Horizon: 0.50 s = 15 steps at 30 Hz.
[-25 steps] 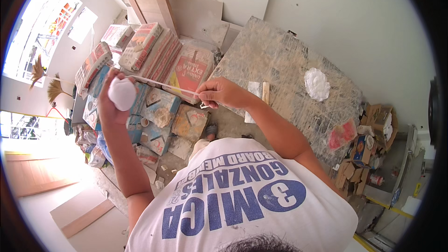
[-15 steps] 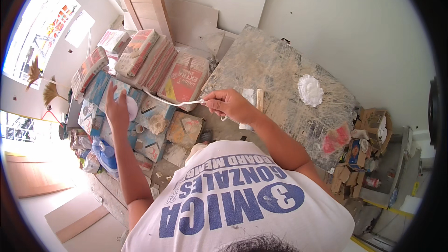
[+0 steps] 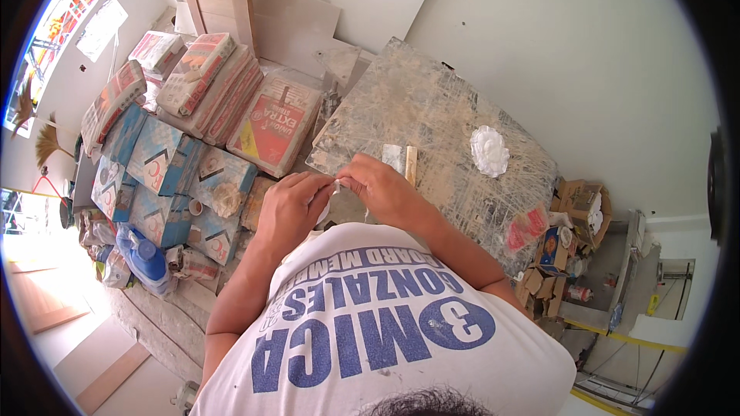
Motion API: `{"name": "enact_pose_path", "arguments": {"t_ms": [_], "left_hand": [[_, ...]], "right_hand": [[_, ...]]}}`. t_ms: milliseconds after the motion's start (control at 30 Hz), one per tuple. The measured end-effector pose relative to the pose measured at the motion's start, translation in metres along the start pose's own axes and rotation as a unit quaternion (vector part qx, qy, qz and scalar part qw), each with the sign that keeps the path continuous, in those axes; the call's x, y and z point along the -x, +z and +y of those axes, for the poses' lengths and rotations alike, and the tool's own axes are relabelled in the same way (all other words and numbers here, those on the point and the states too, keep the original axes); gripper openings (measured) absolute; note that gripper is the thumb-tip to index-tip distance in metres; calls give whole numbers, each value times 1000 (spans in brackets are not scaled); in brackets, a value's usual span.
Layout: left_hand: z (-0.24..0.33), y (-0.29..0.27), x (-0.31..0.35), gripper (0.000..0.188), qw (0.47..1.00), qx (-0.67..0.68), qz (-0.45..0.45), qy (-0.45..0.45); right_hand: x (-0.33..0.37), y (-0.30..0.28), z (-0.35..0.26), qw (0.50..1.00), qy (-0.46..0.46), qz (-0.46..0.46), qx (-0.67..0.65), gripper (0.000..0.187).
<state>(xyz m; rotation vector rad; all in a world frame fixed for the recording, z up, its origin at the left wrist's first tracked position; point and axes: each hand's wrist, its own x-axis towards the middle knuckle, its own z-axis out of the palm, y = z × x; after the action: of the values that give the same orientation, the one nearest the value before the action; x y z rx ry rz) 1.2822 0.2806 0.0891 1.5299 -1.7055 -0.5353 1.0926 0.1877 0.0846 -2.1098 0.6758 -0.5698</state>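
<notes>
White short-sleeved T-shirt [image 3: 370, 331], large blue printed lettering, bare forearms

**Small white piece pinched between two hands**

A small white piece [image 3: 330, 199], thin and pale like a strip of tape or paper, sits between the fingertips of both hands, just above the person's chest and at the near edge of the scratched work slab. Only a narrow sliver shows: it runs roughly downward from the pinch point, its lower end hanging loose and slightly curled. The left hand [image 3: 289, 208] covers its left part and the right hand [image 3: 383, 191] its right part, so its full shape and length cannot be told. It appears clean and uncreased where visible.
</notes>
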Motion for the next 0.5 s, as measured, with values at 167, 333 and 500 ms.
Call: {"name": "enact_pose_path", "arguments": {"t_ms": [167,333,500], "left_hand": [[-8,-2,-8,11,1000,1,1,23],[-14,-2,-13,9,998,-21,4,55],[-12,-3,-15,10,984,-135,-35,110]], "right_hand": [[-6,2,-2,999,37,8,-17,17],[-9,7,-5,989,-63,114,74,15],[-3,14,7,990,-48,63,118,13]]}}
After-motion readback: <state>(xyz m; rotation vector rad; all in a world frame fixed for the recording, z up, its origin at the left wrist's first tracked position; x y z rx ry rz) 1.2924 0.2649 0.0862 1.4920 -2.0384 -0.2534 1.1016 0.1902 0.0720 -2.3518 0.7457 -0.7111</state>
